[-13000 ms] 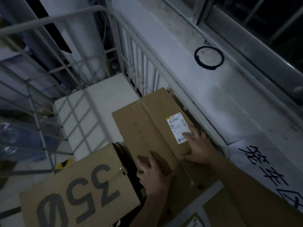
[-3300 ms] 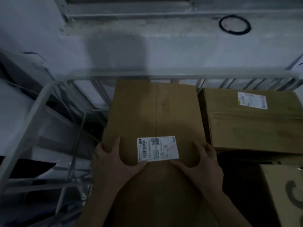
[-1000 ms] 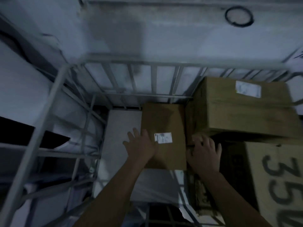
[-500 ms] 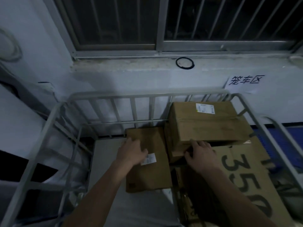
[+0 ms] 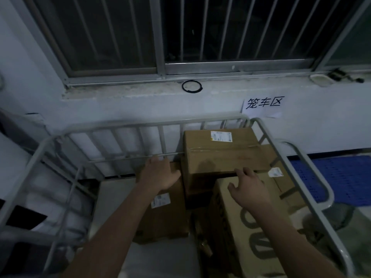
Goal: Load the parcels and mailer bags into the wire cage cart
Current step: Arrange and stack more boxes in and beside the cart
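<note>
Scene: dim, slightly blurred view from a person's head down into a wire cage cart. It is parked against a white wall, under a barred window. A paper sign with handwritten characters hangs just above the cart's far right corner.

Parcels: four brown cardboard boxes sit inside the cart. A flat parcel lies on the cart's pale base panel, near its middle. A top parcel with a white label is stacked highest, in the cart's far right corner. A numbered parcel, printed with large dark figures, fills the cart's near right side. A side parcel is wedged against the cart's right rail.

Left hand: left hand reaches to the far end of the flat parcel, by the cart's back rail. Its fingers are straight and spread, grasping nothing. It appears to rest on the cardboard, though the gloom makes contact uncertain.

Right hand: right hand hovers over the numbered parcel, fingers loosely bent and released. The tips are at the lower front edge of the top parcel.

Progress: partly loaded. The cart's right half is stacked, and the flat parcel looks placed.

Left to do: the cart's left half shows bare base, so room is left. No mailer bag can be made out inside the cart.
</note>
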Motion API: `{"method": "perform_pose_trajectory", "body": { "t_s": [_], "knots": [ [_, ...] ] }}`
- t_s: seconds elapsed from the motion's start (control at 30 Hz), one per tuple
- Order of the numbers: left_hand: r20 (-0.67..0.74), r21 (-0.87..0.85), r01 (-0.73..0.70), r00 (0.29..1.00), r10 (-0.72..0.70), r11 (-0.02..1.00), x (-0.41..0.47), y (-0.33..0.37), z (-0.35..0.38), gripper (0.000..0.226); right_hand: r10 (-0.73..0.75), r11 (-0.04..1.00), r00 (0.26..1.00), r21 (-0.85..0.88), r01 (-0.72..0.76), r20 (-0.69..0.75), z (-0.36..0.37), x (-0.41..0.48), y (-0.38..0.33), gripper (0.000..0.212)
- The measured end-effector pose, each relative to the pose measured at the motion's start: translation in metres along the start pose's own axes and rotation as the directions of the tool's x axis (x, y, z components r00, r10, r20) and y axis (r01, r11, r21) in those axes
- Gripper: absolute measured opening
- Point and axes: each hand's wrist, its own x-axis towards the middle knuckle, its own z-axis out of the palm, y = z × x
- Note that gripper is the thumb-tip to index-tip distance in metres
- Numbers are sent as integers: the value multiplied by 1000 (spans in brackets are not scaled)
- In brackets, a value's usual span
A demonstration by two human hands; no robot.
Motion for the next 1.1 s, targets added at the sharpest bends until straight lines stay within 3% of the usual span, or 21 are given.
{"method": "perform_pose_trajectory", "body": {
  "t_s": [0.27, 0.4, 0.8, 1.1],
  "knots": [
    [-192, -48, -47, 981, 37, 998, -53, 130, 31, 37, -70, 997, 996, 22, 71, -46, -51, -13, 113, 55],
    [-213, 26, -33, 976, 38, 999, -68, 170, 37, 45, -34, 999, 996, 15, 35, -86, -74, -21, 144, 56],
    [-213, 155, -89, 970, 121, 984, -67, 174, 36, 24, 17, 999, 988, 37, -12, -155, -75, -40, 149, 55],
    [-327, 109, -106, 935, 137, 988, -55, 193, 25, 39, -25, 999, 975, 22, 31, -221, -85, -36, 163, 53]
  ]
}}
